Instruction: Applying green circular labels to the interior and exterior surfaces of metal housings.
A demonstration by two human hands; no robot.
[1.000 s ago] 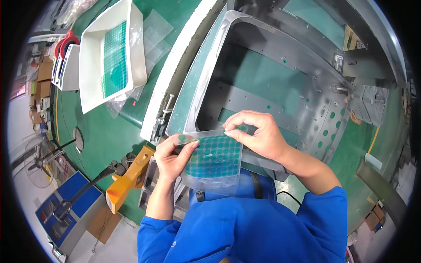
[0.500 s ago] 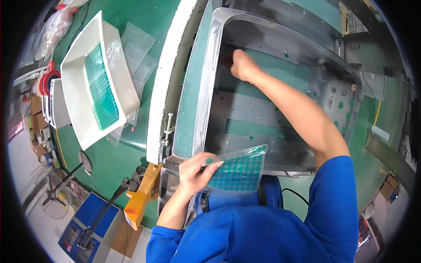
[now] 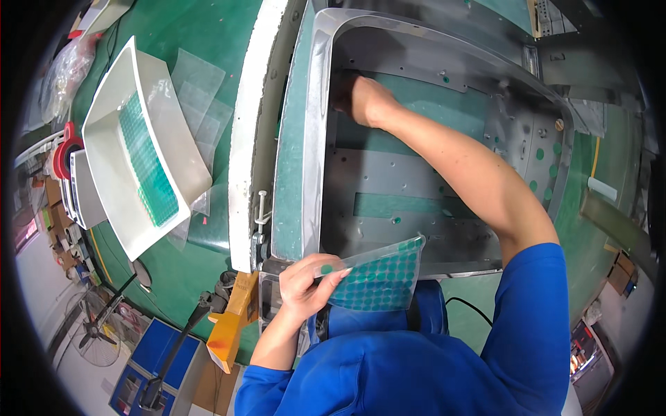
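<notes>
My left hand (image 3: pixel 304 286) pinches the upper left edge of a clear sheet of round green stickers (image 3: pixel 380 279), held tilted at the near side of a large grey metal housing (image 3: pixel 314 145). My right arm reaches across the housing, and my right hand (image 3: pixel 369 102) is down inside it by the far left wall. Its fingers lie in dark shadow there, so I cannot see whether they hold anything. Several green round stickers (image 3: pixel 540 154) dot the inner right wall, and another green sticker (image 3: pixel 396 220) is on the near part of the floor panel.
Left of the housing runs a white beam (image 3: pixel 244 145). Beyond it, a white bin (image 3: pixel 195 161) holds more green sticker sheets (image 3: pixel 147 163), with clear plastic sheets (image 3: pixel 198 83) beside it. A yellow bracket (image 3: pixel 232 326) and blue cabinet (image 3: pixel 165 353) stand near lower left.
My right hand has moved a little left, deeper into the shadow at the housing's left wall. My left hand keeps the sticker sheet in nearly the same place. The view has shifted slightly.
</notes>
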